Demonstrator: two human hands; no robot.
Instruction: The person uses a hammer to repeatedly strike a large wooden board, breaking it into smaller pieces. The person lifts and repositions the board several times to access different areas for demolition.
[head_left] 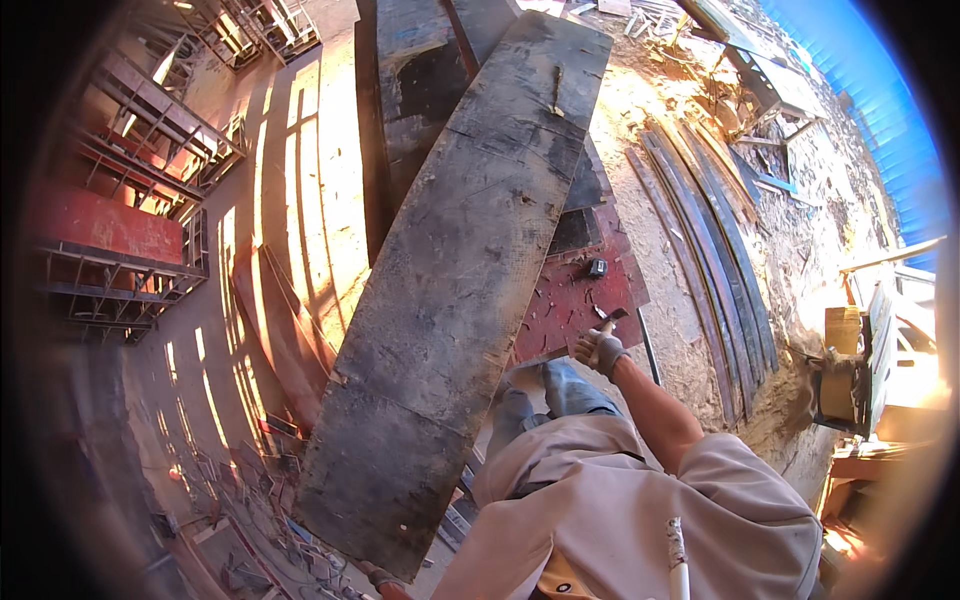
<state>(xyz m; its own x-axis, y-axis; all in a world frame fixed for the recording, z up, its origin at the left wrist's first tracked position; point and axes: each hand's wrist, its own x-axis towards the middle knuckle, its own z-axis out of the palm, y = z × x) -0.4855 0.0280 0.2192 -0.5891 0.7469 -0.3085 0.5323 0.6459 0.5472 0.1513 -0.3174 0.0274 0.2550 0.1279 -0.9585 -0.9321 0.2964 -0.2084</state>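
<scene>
A long, dark, scuffed board (455, 230) slants across the middle of the view, its far end over a stack of other dark panels (415, 90). At its near end my left hand (380, 577) grips the edge, with most of the fingers hidden. My right hand (598, 350), in a pale work glove, is closed around a hammer (609, 317), held apart from the board. Beneath the hammer lies a red panel (560, 312) strewn with nails or small metal bits. A small black tape measure (597, 268) rests on it.
Long strips of timber (705, 260) lie on the ground at right. Red panels on metal frames (120, 230) stand at left, and a reddish plank (280, 330) lies beside the board. Scrap covers the lower left. A cigarette (678, 575) juts into view at the bottom.
</scene>
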